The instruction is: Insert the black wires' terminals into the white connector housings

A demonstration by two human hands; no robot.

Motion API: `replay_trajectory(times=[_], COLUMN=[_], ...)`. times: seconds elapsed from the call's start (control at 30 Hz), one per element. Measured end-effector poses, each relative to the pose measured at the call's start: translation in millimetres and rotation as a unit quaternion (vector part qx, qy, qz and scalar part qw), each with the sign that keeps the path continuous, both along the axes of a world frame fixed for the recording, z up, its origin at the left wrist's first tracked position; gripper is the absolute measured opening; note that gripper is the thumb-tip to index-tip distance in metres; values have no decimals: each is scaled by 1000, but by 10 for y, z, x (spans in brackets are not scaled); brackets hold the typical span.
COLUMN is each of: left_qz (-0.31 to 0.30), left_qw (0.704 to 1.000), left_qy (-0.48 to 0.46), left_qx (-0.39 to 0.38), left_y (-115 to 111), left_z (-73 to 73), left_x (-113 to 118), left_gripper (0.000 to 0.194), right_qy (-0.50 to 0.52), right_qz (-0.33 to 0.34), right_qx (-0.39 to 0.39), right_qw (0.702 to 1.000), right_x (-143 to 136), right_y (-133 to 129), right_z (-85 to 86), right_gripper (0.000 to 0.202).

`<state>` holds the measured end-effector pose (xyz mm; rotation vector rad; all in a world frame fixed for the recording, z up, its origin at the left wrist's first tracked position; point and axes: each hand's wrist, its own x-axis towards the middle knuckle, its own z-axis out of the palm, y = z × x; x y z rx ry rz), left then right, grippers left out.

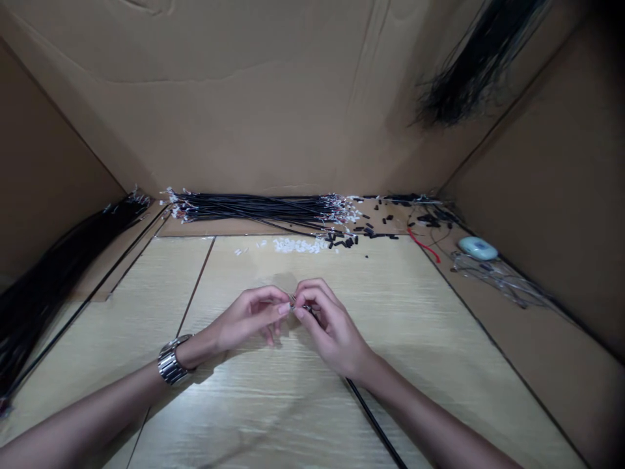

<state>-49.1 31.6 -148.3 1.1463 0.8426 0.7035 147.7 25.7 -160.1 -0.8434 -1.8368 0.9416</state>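
Above the pale wood-grain bench (415,384), the fingers of the right hand (334,329), nearer the cable's length, pinch the slim black round cable (375,423), which slants toward the lower right. The left hand's (249,319) fingers pinch its thin bare-looking wire ends (293,300).

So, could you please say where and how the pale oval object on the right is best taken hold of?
Probably across its middle, right hand coming from above: the pale oval object looks rounded and longer sideways, and a tangle lies along its near side.

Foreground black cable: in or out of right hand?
In: the right hand pinches the black cable near its end; the rest trails below.
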Motion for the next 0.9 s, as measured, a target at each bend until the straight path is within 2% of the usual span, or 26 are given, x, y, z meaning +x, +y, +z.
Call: replay_trajectory(times=[0.1, 0.2, 0.4, 0.57, 0.9], left_qz=[-25, -30, -39, -51, -68], left_qw=[1000, 999, 998, 997, 995], left_qy=[-2, -25, -16, -8, -17], left_qx=[17, 1, -36, -53, -70], left_y=[11, 15, 26, 37, 65], left_z=[-27, -32, 7, -16, -49], left_x=[-23, -27, -33, -61, -70], left_gripper=[23, 22, 22, 23, 19], right_qy=[4, 20, 10, -31, -88], right_qz=[9, 19, 38, 59, 99], right_qx=[-31, -68, -92, -121, -155], right_qw=[999, 997, 995, 990, 979], right_x=[-2, 9, 56, 86, 127], right_y=[-10, -38, -95, -106, -45], right_z=[1, 31, 169, 245, 277], right_gripper=[7, 7, 8, 8, 9])
